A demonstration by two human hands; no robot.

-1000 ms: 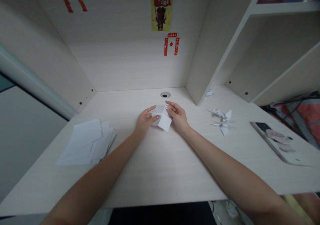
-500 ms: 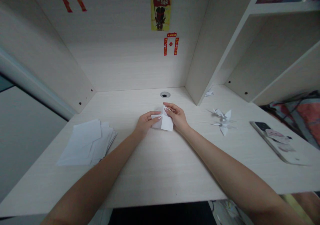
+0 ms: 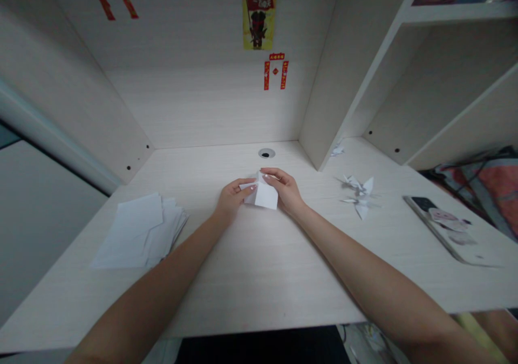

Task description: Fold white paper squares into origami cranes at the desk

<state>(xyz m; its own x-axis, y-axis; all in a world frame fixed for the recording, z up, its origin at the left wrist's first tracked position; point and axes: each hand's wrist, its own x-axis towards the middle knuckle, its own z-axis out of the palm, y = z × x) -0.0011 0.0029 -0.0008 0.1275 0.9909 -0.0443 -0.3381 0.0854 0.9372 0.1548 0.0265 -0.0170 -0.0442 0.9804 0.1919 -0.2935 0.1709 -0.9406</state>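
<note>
The left hand (image 3: 232, 198) pinches the folded white paper (image 3: 264, 194) at its left edge, and the right hand (image 3: 284, 190) curls over its top right. The paper's longer side runs across between them, above the middle of the worktop (image 3: 243, 277).

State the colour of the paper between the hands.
White and plain: the folded paper shows best in the head view.

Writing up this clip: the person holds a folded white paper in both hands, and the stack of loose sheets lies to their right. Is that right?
No: the stack of loose sheets lies to the person's left, as the head view shows. Left hand and right hand do hold the folded white paper.
</note>
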